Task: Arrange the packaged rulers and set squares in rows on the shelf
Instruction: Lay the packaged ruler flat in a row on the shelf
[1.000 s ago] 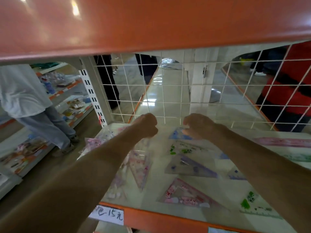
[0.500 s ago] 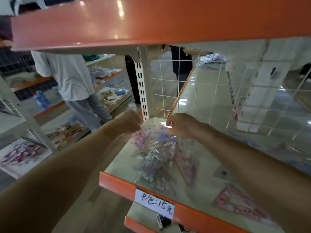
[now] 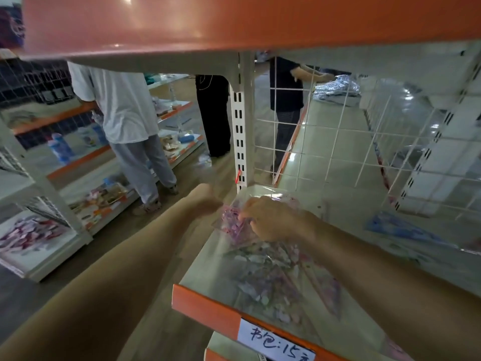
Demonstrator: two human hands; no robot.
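At the far-left corner of the shelf: right hand pinching a pink set-square packet; left hand just off the left edge, grip untellable. Nearer, more packets piled short of the orange lip.

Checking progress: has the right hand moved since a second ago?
Yes. The right hand, gripping a packet, has gone left toward the slotted upright post.

handwritten price label, white wire grid, slotted upright, person in white shirt

Left hand partly hidden behind packets, price label cut off
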